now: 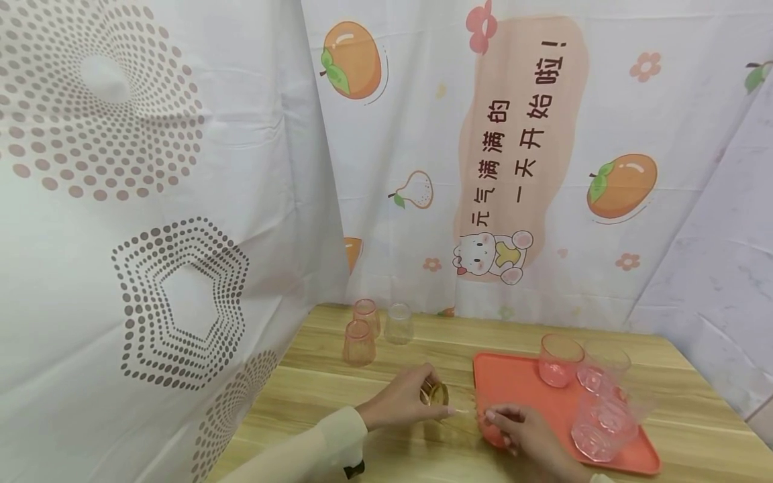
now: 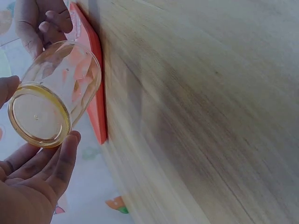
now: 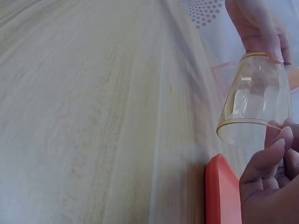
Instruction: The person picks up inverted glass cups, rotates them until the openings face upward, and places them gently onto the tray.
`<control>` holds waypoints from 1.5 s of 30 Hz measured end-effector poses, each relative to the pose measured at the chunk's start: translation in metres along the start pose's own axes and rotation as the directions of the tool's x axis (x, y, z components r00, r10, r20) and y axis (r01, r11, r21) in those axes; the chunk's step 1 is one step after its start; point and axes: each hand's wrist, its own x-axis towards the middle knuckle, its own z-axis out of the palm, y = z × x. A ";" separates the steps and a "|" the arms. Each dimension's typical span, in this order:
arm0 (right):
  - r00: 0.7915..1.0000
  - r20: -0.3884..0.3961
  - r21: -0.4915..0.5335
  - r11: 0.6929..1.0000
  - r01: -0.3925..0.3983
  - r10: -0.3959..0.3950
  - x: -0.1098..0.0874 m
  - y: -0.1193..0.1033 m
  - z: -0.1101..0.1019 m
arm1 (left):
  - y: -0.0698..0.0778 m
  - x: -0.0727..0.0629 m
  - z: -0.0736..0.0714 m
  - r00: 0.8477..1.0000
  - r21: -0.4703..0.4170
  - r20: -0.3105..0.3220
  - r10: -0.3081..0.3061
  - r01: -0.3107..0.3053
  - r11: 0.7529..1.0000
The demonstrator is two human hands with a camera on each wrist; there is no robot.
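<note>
A clear amber drinking glass (image 1: 439, 397) is held tilted above the table between both hands. My left hand (image 1: 403, 404) grips it round the base, thumb on one side and fingers on the other, as the left wrist view shows on the glass's thick bottom (image 2: 39, 116). My right hand (image 1: 527, 433) pinches the rim at the open end; in the right wrist view the thumb and fingertips (image 3: 279, 143) meet at the rim of the glass (image 3: 254, 100). Under and beside the right hand lies a red tray (image 1: 513, 382).
On the tray stand a pink glass (image 1: 558, 365), a clear pinkish glass (image 1: 604, 365) and more clear glasses (image 1: 598, 429) close together. At the table's back left, two pink glasses (image 1: 359, 345) and one clear glass (image 1: 398, 325) stand upside down. Printed curtains (image 1: 423, 235) border the wooden table (image 1: 326, 382).
</note>
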 end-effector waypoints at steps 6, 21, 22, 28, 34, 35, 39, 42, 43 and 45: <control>0.999 -0.021 -0.048 0.998 0.027 -0.028 -0.002 -0.007 -0.005 | 0.002 0.000 0.005 1.000 -0.021 0.021 -0.006 0.007 1.000; 0.899 -0.201 -0.499 0.831 0.248 -0.389 -0.008 -0.028 -0.012 | -0.005 0.007 0.019 0.993 0.072 -0.011 0.121 -0.120 0.990; 0.878 -0.195 -0.533 0.798 0.280 -0.438 -0.009 -0.030 -0.013 | -0.006 0.007 0.020 0.992 0.087 -0.020 0.121 -0.119 0.989; 0.796 -0.142 -0.649 0.662 0.374 -0.589 -0.010 -0.037 -0.021 | -0.009 0.015 0.032 0.997 0.171 -0.027 0.069 -0.063 0.983; 0.768 -0.116 -0.729 0.580 0.365 -0.630 -0.010 -0.038 -0.031 | -0.004 0.022 0.044 0.998 0.259 0.031 0.062 -0.068 0.963; 0.760 -0.104 -0.741 0.560 0.371 -0.642 -0.010 -0.038 -0.033 | -0.003 0.023 0.047 0.998 0.271 0.041 0.055 -0.065 0.960; 0.712 -0.054 -0.802 0.455 0.387 -0.701 -0.008 -0.037 -0.040 | 0.000 0.029 0.055 0.997 0.288 0.079 0.025 -0.047 0.956; 0.677 -0.026 -0.847 0.376 0.376 -0.735 -0.007 -0.037 -0.046 | 0.002 0.035 0.061 0.996 0.315 0.090 0.015 -0.043 0.948; 0.666 -0.015 -0.858 0.351 0.374 -0.746 -0.007 -0.037 -0.047 | 0.003 0.037 0.063 0.996 0.331 0.090 0.017 -0.046 0.942; 0.646 0.003 -0.877 0.309 0.369 -0.763 -0.007 -0.037 -0.050 | 0.004 0.040 0.066 0.996 0.366 0.091 0.021 -0.053 0.929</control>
